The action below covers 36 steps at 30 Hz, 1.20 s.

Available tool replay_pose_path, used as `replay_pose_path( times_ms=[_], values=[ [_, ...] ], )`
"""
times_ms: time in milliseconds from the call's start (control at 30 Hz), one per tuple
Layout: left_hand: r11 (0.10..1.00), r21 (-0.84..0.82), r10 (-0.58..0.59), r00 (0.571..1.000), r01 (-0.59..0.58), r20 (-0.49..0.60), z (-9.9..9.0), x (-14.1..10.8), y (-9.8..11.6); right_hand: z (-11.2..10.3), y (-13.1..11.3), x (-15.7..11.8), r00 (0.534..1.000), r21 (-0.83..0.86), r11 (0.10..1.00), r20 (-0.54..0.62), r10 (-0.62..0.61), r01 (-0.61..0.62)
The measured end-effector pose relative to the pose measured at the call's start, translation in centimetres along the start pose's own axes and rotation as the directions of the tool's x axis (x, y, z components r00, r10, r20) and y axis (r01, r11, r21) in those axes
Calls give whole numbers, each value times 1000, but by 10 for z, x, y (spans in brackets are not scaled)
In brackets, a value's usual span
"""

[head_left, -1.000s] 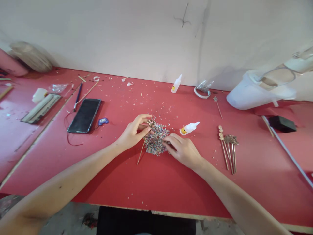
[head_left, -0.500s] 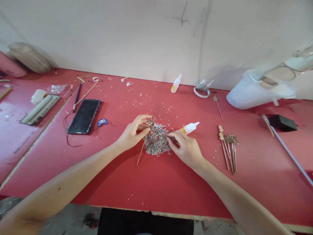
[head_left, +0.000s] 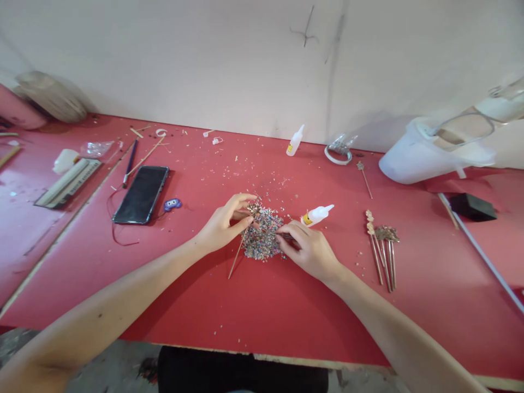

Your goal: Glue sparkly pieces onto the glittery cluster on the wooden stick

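Note:
A pile of small glittery stones (head_left: 264, 243) lies on the red table between my hands. My left hand (head_left: 227, 221) is closed on a hairpin (head_left: 237, 254), whose ornate metal head is at the fingertips over the pile's far left edge and whose thin stick slants down toward me. My right hand (head_left: 307, 245) pinches a thin dark tool, seemingly tweezers, its tip over the stones. Just beyond the right hand a white glue bottle with a yellow label (head_left: 317, 215) lies tilted on the table.
Finished-looking hairpins (head_left: 387, 256) lie at the right, near a black block (head_left: 472, 207) and a white tub (head_left: 409, 153). A second glue bottle (head_left: 295, 141) stands by the wall. At the left are a phone (head_left: 141, 195) and a blue charm (head_left: 172, 204).
My right hand has shifted slightly left, with the tool tip further over the stones. The hairpin in my left hand has moved very little.

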<state>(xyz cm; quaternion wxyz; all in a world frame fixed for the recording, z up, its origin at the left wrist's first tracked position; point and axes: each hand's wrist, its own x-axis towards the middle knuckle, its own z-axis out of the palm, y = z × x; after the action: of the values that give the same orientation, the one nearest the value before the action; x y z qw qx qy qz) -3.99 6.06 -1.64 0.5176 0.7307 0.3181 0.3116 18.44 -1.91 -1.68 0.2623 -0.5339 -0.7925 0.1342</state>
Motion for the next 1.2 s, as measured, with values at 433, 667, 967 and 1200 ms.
replay_pose_path(
  times_ms=[433,667,967,1200],
  values=[
    [994,106,35,999,-39,37,0,-3,2,-1,-2,0,998,24,998,24,-50,49],
    [998,53,22,1000,-22,1,0,-1,3,1,-3,2,1000,-58,998,6,-7,8],
    [995,102,14,1000,-15,13,0,-2,5,0,-3,0,994,-121,991,-97,50,-62],
    [997,77,16,999,-13,-37,1,-2,3,0,-3,-1,999,-170,985,-19,-39,36]
  ],
)
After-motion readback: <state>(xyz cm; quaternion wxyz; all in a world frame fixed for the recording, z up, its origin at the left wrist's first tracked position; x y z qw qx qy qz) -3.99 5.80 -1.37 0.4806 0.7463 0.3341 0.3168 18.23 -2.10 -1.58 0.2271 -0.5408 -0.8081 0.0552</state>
